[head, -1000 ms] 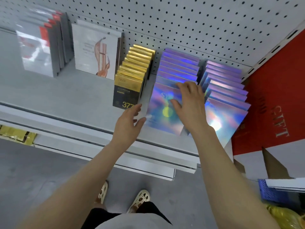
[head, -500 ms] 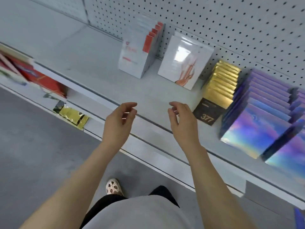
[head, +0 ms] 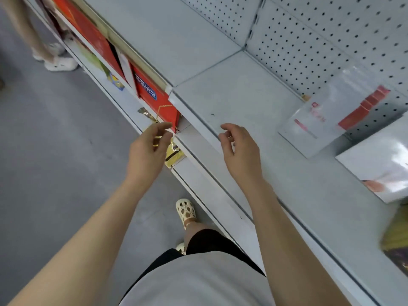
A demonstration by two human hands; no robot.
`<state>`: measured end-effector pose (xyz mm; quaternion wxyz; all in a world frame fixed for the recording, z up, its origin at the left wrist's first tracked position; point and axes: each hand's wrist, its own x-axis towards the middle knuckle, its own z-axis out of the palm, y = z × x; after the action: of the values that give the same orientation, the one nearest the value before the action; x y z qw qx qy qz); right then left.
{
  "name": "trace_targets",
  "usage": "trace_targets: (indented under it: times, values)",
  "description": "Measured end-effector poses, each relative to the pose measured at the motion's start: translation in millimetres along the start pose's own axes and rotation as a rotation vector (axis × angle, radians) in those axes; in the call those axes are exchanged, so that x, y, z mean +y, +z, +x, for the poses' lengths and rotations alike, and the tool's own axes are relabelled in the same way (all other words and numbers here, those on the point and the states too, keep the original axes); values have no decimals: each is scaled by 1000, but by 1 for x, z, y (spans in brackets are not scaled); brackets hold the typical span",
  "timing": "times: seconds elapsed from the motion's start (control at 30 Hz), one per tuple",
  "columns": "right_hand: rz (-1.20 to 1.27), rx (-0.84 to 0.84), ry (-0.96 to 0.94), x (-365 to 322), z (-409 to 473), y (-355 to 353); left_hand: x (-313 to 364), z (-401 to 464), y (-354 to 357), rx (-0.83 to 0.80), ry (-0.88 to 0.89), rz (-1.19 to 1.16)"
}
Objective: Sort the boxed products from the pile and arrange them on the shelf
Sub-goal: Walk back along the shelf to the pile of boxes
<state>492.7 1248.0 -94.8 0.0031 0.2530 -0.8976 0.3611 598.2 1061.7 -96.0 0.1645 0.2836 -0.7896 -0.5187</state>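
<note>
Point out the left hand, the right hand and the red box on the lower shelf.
left hand (head: 146, 151), head view, back of the hand.
right hand (head: 241, 152), head view, back of the hand.
red box (head: 154, 100), head view, its red top face.

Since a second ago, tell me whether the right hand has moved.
Yes. The right hand has left the holographic boxes and now hangs empty over the shelf's front edge, left of the white-and-red boxes.

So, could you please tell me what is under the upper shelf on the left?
Under the upper shelf, red boxes stand on a lower shelf, with a gold packet near its front edge. The left hand partly covers the packet; deeper stock is hidden.
</note>
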Motion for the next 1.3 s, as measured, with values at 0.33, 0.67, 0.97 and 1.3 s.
trace_targets:
  times: [0.33,0.67,0.97,1.3]
  values:
    - [47,-84,-119,-53,201,87,-5,181,-67,152,-68,-13]
    - [42,-58,-109,-128,373,196,-47,371,-170,137,-8,68]
    - [38,20,72,-217,498,300,-89,560,-282,-17,82,140]
    - [11,95,124,-249,671,392,-114,770,-340,-61,173,225]
